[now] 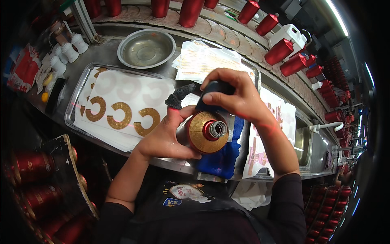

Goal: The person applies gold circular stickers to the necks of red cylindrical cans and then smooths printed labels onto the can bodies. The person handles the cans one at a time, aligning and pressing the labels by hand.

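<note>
My left hand (168, 136) is wrapped round a red metal bottle (207, 131), its neck tilted toward me. Black coverings sit on two of my left fingers. A gold ring-shaped decal (196, 136) lies round the bottle's shoulder below the bare threaded neck (218, 128). Above it, my right hand (240, 90) grips a dark flat pad (215, 91) between thumb and fingers, its lower edge against or very close to the shoulder's far side. A blue cloth (222, 162) lies under the bottle. To the left, gold C-shaped decals (120, 115) rest on white sheets.
A metal tray (72, 106) holds the sheets. Behind it stand a metal bowl (134, 63) and a stack of printed papers (203, 61). Red bottles (279, 52) line the conveyor (227, 34) at the back. A sink (302, 142) is at right; boxed bottles (38, 166) stand lower left.
</note>
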Motion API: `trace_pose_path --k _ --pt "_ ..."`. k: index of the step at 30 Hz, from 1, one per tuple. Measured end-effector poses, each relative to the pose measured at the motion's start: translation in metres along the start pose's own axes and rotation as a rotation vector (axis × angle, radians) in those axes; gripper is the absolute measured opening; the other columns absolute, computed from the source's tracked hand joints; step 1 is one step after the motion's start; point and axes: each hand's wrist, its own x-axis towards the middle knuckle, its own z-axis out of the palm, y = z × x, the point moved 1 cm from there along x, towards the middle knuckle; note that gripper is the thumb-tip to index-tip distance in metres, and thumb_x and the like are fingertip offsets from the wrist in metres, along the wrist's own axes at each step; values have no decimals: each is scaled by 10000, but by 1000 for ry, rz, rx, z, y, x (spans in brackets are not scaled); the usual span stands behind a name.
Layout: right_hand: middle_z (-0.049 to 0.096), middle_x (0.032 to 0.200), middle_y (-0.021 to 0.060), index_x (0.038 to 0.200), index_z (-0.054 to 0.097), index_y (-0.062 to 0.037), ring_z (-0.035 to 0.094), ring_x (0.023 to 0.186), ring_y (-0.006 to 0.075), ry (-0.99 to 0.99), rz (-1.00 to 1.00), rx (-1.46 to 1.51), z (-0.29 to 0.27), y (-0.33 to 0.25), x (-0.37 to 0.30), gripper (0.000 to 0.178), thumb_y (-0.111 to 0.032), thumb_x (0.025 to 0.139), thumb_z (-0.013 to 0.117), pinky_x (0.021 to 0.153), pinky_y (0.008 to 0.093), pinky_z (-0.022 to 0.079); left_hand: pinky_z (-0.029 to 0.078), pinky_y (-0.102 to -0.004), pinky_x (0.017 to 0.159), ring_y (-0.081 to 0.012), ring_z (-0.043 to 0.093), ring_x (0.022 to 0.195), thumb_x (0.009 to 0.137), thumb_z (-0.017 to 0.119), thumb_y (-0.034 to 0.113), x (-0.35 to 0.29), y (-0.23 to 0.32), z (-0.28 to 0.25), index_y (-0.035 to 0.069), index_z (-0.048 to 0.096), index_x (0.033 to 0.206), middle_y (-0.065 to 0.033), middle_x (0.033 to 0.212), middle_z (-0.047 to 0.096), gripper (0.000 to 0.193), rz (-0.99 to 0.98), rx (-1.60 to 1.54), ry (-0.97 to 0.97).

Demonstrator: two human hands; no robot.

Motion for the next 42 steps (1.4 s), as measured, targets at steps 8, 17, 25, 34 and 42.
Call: trace_pose_path --k 8,17,25,34,42 --pt "679 880 22 981 701 -21 619 861 94 150 38 -33 -4 12 -9 196 -72 811 783 779 263 506 355 -351 1139 -231 489 1338 614 932 98 -2 -4 2 27 437 1463 -124 1412 525 986 29 27 26" --pt "665 893 21 1007 676 -12 628 812 81 482 -84 23 4 33 -55 208 13 823 768 724 235 518 448 -445 1085 -357 522 1300 678 926 137 -9 -22 37 93 470 1434 -197 1423 473 884 344 362 403" --pt "673 856 99 948 753 -48 629 767 276 439 -570 -429 55 20 -120 316 64 653 763 661 357 510 423 -459 1122 -399 498 1340 728 907 158 -6 -49 54 61 462 1425 -252 1473 405 833 257 310 546" --pt "583 785 48 953 739 -86 608 797 265 436 -786 -531 83 -2 -131 273 -40 689 689 722 386 509 446 -449 1075 -369 547 1259 724 912 226 -32 -54 81 56 396 1399 -224 1394 467 866 389 571 644" --pt "642 804 58 895 737 -86 646 800 277 466 -769 -567 61 9 -124 261 20 657 762 739 369 533 467 -449 1039 -368 563 1223 693 903 198 -34 -49 79 61 414 1357 -208 1372 481 836 338 553 632"
